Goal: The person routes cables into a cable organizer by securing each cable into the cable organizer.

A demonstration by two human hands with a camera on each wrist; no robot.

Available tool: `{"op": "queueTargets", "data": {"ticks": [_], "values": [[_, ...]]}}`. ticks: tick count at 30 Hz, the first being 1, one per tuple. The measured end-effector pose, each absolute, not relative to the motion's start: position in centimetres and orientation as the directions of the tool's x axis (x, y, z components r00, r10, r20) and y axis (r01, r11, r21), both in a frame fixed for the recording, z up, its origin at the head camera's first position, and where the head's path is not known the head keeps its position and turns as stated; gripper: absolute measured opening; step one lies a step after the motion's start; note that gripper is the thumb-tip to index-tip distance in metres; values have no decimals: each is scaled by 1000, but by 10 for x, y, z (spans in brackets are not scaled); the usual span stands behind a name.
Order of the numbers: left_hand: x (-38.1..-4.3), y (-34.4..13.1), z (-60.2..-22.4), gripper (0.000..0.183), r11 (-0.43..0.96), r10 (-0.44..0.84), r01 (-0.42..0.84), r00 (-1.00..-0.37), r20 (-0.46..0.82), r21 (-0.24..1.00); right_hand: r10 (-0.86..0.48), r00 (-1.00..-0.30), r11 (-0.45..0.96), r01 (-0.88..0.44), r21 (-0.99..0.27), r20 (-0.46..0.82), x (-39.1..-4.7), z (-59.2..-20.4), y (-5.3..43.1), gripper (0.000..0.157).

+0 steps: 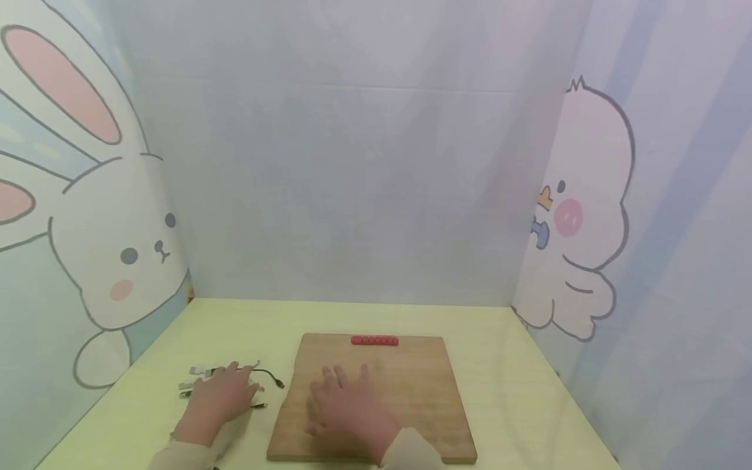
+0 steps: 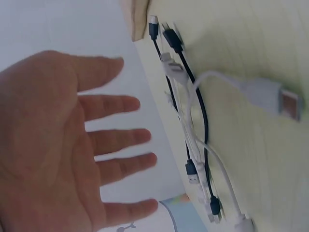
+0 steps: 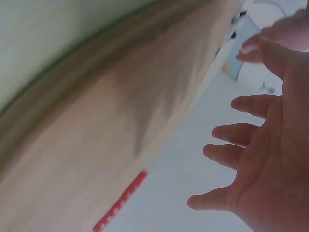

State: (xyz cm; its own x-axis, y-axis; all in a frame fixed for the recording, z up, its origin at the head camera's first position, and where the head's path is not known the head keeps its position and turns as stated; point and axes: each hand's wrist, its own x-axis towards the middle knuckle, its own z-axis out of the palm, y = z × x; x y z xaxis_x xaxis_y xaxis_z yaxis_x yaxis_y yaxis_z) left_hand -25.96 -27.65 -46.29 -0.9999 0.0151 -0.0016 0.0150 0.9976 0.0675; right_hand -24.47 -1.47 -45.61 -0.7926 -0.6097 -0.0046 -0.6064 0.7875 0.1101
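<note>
Several short black and white USB cables lie in a loose bundle on the left of the table. My left hand [image 1: 223, 395] hovers over them, fingers spread and nothing held. In the left wrist view a black cable [image 2: 204, 116] runs beside thin white ones, and a white USB plug [image 2: 263, 95] sticks out nearest the camera. My right hand [image 1: 352, 406], blurred in the head view, is spread above the wooden board [image 1: 411, 398]. The right wrist view shows its palm bare, with the fingers apart and over the board's surface.
A red ridged strip [image 1: 375, 340] lies along the far edge of the board. The pale yellow table [image 1: 493, 365] is enclosed by curtains printed with a rabbit [image 1: 123, 248] on the left and a white cartoon animal [image 1: 587, 196] on the right.
</note>
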Motion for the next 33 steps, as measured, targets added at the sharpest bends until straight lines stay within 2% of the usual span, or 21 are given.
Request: {"op": "queueTargets", "data": {"ticks": [4,12,17,20,24,28,31,33], "values": [[-259,-290,-461,41,996,-48,-50,-998,-29,72,-680,-733,727,-669,155,26,-232,-463,-42,65],[-257,-312,-463,39,975,-146,-158,-986,-85,156,-746,-661,636,-742,210,-75,-221,-484,-97,67],[-256,-319,-468,33,975,-144,-157,-985,-93,159,-767,-631,595,-767,241,-117,-215,-501,-121,70],[-254,-320,-470,28,976,-135,-150,-985,-105,155,-702,-690,654,-722,227,-176,-201,-509,-127,69],[-253,-317,-469,20,980,-117,-134,-986,-116,149,-676,-715,646,-690,325,-175,-189,-502,-127,70],[-255,-313,-467,15,982,-104,-124,-985,-138,144,-760,-626,540,-756,370,-172,-191,-487,-124,75],[-256,-311,-468,14,982,-86,-110,-985,-152,151,-779,-594,505,-783,363,-200,-192,-488,-122,76],[-255,-311,-468,12,983,-72,-97,-986,-153,159,-766,-601,505,-782,365,-227,-193,-490,-123,75]]}}
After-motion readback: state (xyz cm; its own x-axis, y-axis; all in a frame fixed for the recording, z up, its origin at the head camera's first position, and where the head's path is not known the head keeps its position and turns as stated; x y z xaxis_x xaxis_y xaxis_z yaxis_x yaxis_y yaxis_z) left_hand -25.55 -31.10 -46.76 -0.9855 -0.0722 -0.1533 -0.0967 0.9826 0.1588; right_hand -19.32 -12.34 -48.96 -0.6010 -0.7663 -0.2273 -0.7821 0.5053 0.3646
